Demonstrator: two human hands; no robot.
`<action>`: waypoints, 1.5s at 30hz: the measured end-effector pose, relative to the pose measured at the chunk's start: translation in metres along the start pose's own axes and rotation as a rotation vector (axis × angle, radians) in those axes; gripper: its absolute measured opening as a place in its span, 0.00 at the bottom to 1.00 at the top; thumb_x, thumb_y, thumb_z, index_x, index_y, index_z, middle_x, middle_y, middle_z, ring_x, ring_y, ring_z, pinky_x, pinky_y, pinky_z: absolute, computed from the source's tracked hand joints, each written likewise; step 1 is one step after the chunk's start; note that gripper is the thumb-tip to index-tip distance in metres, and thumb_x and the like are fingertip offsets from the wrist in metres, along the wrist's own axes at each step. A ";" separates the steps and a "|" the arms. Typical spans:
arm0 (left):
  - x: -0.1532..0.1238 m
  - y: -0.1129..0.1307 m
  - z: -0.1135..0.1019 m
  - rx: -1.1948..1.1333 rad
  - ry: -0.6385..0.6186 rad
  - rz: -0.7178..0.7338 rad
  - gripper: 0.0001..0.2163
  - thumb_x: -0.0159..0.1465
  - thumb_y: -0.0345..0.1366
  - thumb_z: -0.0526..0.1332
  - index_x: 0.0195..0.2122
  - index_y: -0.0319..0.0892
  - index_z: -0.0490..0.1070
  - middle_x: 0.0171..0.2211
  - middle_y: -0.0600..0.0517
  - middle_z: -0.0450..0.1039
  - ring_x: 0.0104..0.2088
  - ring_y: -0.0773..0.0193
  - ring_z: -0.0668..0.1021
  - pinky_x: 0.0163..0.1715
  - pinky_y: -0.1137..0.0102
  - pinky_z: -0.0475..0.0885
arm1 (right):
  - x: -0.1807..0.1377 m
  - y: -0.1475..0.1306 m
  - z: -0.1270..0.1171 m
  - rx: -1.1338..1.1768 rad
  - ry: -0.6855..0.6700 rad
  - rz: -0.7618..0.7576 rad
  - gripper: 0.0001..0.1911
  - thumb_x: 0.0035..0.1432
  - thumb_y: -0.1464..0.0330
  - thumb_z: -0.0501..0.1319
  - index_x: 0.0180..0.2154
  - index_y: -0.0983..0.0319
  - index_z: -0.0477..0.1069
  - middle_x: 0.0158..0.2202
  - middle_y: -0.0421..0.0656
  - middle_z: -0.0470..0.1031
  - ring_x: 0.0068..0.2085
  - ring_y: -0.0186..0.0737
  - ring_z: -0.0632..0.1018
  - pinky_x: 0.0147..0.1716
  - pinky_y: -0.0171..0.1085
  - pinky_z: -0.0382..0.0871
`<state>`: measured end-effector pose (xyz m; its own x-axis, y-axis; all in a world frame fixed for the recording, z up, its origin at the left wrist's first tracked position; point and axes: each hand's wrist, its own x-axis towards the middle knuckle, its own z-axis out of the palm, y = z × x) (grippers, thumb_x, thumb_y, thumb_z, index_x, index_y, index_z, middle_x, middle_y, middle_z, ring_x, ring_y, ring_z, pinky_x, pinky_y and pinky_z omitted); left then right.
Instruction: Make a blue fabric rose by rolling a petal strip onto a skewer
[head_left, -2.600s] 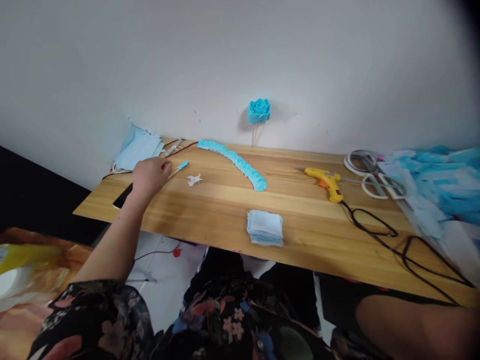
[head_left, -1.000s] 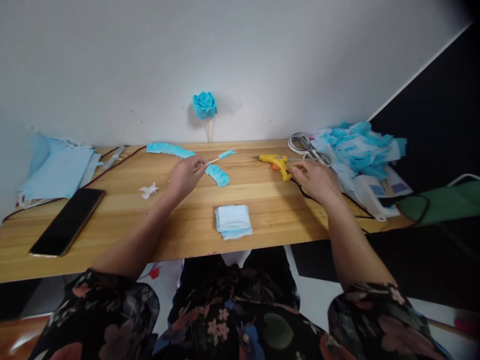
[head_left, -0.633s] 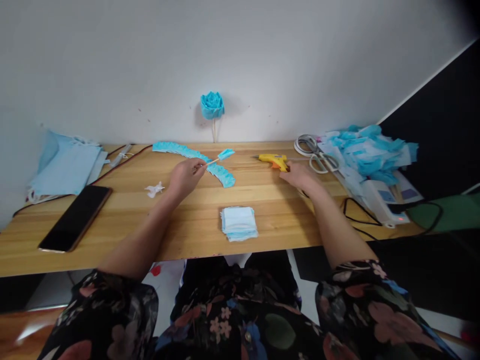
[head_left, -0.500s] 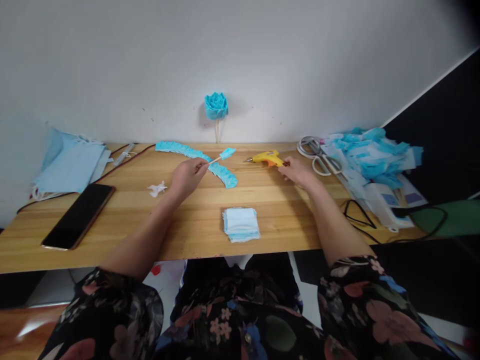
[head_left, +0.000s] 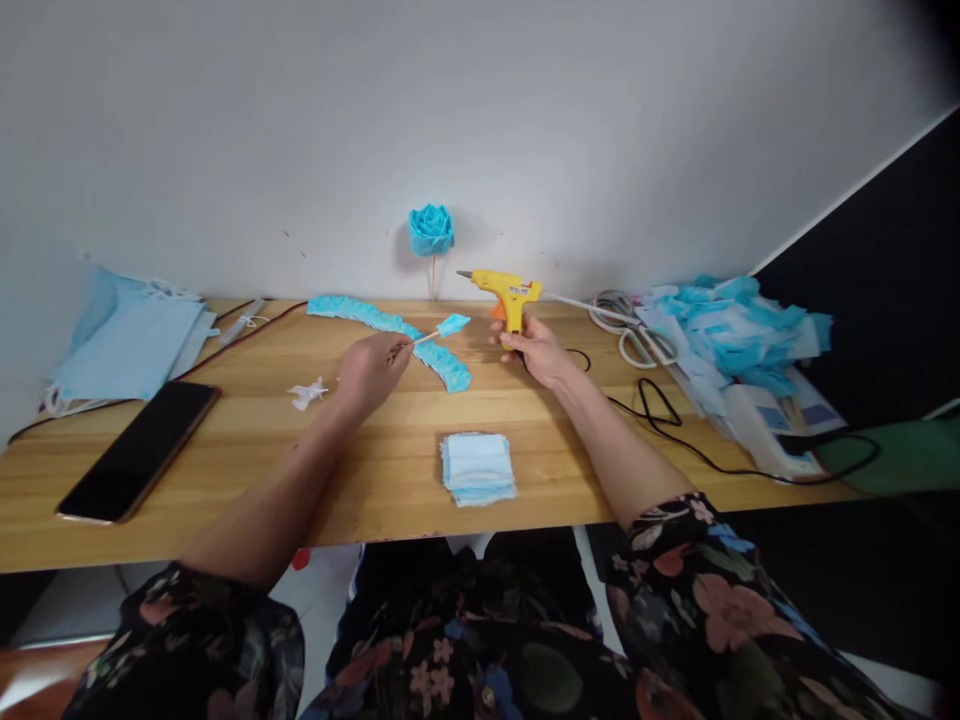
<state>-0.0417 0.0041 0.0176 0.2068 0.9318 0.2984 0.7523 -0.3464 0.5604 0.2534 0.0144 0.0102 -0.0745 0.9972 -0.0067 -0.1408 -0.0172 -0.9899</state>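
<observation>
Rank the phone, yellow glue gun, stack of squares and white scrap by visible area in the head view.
Largest to smallest:
1. Phone
2. Stack of squares
3. Yellow glue gun, its handle partly covered by the right hand
4. White scrap

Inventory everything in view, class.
Masks: several, pale blue, left.
Phone: one, black, front left.
Scrap: one, white, left.
Slim item: one, pale, left.
Petal row: one, blue, centre.
Flower: one, blue, back centre.
Square stack: one, whitish, front.
Stick: one, blue tip, centre.
Glue gun: one, yellow, centre.
Scissors: one, pale handles, right.
Cut pieces: many, bluish, right.
Power strip: one, white, right.
Cords: unclear, dark, both sides.
Unclear item: one, green, right.
Table: one, brown, beneath.
Left grip: one, bare, on stick.
Right grip: one, bare, on glue gun.
Sleeves: two, black floral, front.
</observation>
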 end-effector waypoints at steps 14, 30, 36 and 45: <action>-0.001 -0.007 0.008 0.021 -0.028 0.007 0.17 0.68 0.45 0.56 0.43 0.42 0.82 0.38 0.46 0.84 0.38 0.54 0.82 0.37 0.66 0.69 | -0.012 -0.004 0.001 0.159 -0.033 0.028 0.21 0.48 0.62 0.74 0.44 0.54 0.73 0.45 0.40 0.79 0.39 0.35 0.77 0.29 0.31 0.76; -0.006 -0.003 0.003 -0.084 0.020 0.147 0.16 0.70 0.45 0.57 0.41 0.41 0.82 0.33 0.48 0.81 0.32 0.61 0.78 0.32 0.69 0.66 | -0.016 -0.011 0.001 0.446 -0.001 0.101 0.11 0.55 0.66 0.71 0.39 0.57 0.73 0.36 0.38 0.75 0.31 0.31 0.73 0.26 0.29 0.73; -0.008 -0.002 0.005 -0.120 0.042 0.191 0.15 0.69 0.44 0.59 0.39 0.41 0.82 0.29 0.50 0.79 0.29 0.64 0.76 0.31 0.71 0.65 | -0.015 -0.019 0.003 0.657 0.063 0.140 0.08 0.68 0.65 0.65 0.36 0.59 0.70 0.28 0.35 0.70 0.26 0.28 0.71 0.21 0.26 0.70; -0.002 0.020 -0.005 -0.290 0.076 0.090 0.17 0.61 0.40 0.65 0.49 0.40 0.83 0.23 0.55 0.72 0.25 0.67 0.70 0.31 0.73 0.66 | -0.025 -0.059 0.034 0.603 -0.063 0.055 0.10 0.72 0.59 0.62 0.39 0.57 0.71 0.30 0.34 0.74 0.30 0.29 0.76 0.36 0.30 0.80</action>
<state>-0.0302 -0.0054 0.0324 0.2091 0.8888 0.4077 0.5205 -0.4542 0.7230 0.2301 -0.0121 0.0734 -0.1531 0.9878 -0.0292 -0.6683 -0.1252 -0.7332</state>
